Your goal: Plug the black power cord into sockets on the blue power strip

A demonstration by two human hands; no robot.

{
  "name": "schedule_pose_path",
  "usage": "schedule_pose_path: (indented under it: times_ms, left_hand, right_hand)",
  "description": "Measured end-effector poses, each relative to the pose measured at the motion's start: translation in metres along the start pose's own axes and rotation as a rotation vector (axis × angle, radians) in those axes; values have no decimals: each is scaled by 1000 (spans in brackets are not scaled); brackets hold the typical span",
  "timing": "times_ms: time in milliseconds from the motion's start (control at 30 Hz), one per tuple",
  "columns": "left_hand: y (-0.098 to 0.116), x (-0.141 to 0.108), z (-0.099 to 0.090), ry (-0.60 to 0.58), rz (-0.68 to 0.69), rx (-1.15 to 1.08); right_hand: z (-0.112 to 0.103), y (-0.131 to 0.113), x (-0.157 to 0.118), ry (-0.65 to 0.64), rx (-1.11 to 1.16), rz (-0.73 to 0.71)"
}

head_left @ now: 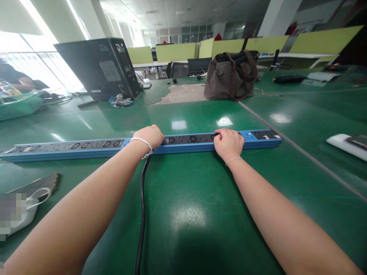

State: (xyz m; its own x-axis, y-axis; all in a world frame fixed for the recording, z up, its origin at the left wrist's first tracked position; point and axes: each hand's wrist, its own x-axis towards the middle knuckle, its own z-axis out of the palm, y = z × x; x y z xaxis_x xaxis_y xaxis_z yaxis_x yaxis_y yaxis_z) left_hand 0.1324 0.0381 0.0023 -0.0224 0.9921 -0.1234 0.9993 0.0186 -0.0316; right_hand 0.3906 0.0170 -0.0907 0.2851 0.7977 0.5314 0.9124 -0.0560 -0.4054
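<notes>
A long blue power strip (pixel 189 149) with black sockets lies across the green table (pixel 183 191), running from the left edge of the view to right of centre. My left hand (pixel 149 136) is closed over its middle part, the fingertips hidden behind it. Farther right, my right hand (pixel 229 144) wraps over the strip's top, fingers curled on the far side. A thick black cable (pixel 142 214) comes out from near my left hand and runs down toward me over the table.
A black computer tower (pixel 100 70) and a work glove (pixel 120 101) stand at the back left, near a green basket (pixel 20 107). A brown handbag (pixel 220 76) sits at the back. A white device (pixel 344 145) lies at the right. At the far left, a person (pixel 17 78) is partly visible.
</notes>
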Motion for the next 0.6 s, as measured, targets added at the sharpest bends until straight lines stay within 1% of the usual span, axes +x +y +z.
schedule_pose_path:
  times_ms: [67, 133, 300, 400, 467, 567, 600]
  left_hand:
    - [-1, 0, 1, -33, 13, -13]
    - [-1, -2, 2, -27, 7, -16]
    - [9, -17, 12, 78, -8, 34]
    - [11, -17, 13, 101, -18, 37]
    - [9, -10, 9, 64, -5, 40]
    - [6, -1, 3, -64, 25, 32]
    - [6, -1, 3, -78, 30, 26]
  right_hand:
    - [0, 0, 0, -3, 2, -1]
    - [0, 0, 0, -6, 4, 2]
    - [0, -1, 0, -4, 4, 3]
    - [0, -1, 0, 1, -6, -1]
    - [-1, -1, 0, 0, -15, -1]
    - [-1, -1, 0, -8, -17, 1]
    - [-1, -1, 0, -11, -16, 4]
